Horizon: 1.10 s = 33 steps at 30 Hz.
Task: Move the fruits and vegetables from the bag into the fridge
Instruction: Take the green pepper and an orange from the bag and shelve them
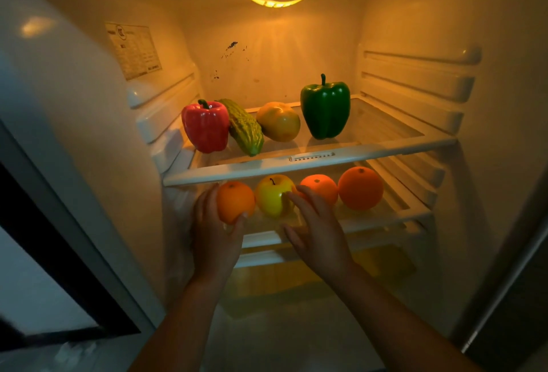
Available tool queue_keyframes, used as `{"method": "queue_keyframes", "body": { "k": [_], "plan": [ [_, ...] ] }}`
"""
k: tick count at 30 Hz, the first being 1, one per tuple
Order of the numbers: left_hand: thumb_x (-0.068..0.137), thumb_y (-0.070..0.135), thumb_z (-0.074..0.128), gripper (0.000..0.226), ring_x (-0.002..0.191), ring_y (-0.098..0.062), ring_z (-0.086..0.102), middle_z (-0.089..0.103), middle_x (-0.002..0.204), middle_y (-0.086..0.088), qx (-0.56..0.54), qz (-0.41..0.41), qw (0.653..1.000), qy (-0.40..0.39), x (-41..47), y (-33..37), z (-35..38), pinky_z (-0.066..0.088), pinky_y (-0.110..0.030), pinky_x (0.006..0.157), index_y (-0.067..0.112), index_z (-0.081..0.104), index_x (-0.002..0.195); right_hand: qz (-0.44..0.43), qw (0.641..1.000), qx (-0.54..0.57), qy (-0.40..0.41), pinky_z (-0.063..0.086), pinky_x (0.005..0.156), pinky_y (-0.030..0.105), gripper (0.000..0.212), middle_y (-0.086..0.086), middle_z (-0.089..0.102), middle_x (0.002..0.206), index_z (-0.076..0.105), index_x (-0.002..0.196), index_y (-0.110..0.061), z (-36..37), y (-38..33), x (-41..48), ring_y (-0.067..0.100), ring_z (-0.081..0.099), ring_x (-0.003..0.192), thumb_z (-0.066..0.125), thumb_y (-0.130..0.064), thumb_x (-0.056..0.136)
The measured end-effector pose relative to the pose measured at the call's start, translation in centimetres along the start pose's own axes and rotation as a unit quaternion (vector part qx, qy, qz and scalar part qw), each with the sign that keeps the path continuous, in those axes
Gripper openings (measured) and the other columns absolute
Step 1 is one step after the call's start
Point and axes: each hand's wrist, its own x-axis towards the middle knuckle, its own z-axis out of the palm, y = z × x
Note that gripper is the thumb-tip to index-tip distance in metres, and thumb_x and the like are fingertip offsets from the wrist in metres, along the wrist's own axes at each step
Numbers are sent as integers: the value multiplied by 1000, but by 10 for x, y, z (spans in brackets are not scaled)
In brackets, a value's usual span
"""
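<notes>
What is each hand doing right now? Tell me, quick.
Left hand: holding an orange.
Right hand: open, fingertips at the yellow apple.

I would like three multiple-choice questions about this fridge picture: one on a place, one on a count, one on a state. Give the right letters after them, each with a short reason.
1. Where does the green pepper stand?
A. on the upper shelf
B. on the lower shelf
C. in the door

2. How many bell peppers are in view?
A. one
B. two
C. four

3. What is the left hand doing?
A. hanging empty
B. gripping an orange
C. holding a knife

Answers:
1 A: it stands upright at the right end of the upper row.
2 B: there is one red pepper and the green one.
3 B: its fingers and thumb curl round the orange.
</notes>
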Motion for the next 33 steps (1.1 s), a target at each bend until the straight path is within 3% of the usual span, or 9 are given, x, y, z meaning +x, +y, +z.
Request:
{"method": "queue_keyframes", "body": {
  "k": [8,14,19,24,29,33],
  "plan": [
    [81,29,69,65,127,-20,39,40,141,1,-20,-12,1000,-11,3,-3,3,36,-33,94,27,38,137,1,999,-23,-29,47,86,32,62,6,37,146,45,134,-20,13,-3,16,26,39,130,71,-19,79],
    [80,30,69,65,128,-20,38,38,140,1,-40,-23,999,-21,7,-5,7,41,-50,100,31,36,136,13,999,-19,-22,45,88,31,58,7,37,146,46,134,-18,16,-3,21,27,40,130,70,-16,80],
    [77,30,73,71,129,-19,38,38,141,1,-14,19,999,-34,3,-6,-2,41,-44,100,29,35,137,15,1000,-2,-18,42,88,26,58,3,35,147,46,133,-20,9,-2,13,22,40,128,70,-19,80],
    [80,26,70,70,133,-19,34,35,145,0,-1,33,999,-43,-4,-3,-17,38,-46,103,26,35,140,26,999,36,1,39,92,20,53,0,41,140,49,129,-18,-2,-5,-4,11,41,125,69,-22,81],
    [79,22,71,69,136,-20,28,32,146,0,0,79,995,-59,-21,4,-28,35,-49,107,27,35,138,48,993,99,36,48,89,31,45,-3,53,124,51,124,-19,-14,-12,-26,11,51,115,65,-27,82],
    [84,37,61,55,132,-15,33,40,140,-1,-14,126,988,-86,-47,7,-35,36,-39,105,22,42,133,101,988,100,54,46,90,27,46,-12,50,118,50,123,-25,-23,-15,-59,6,51,110,66,-23,80]
  ]
}}
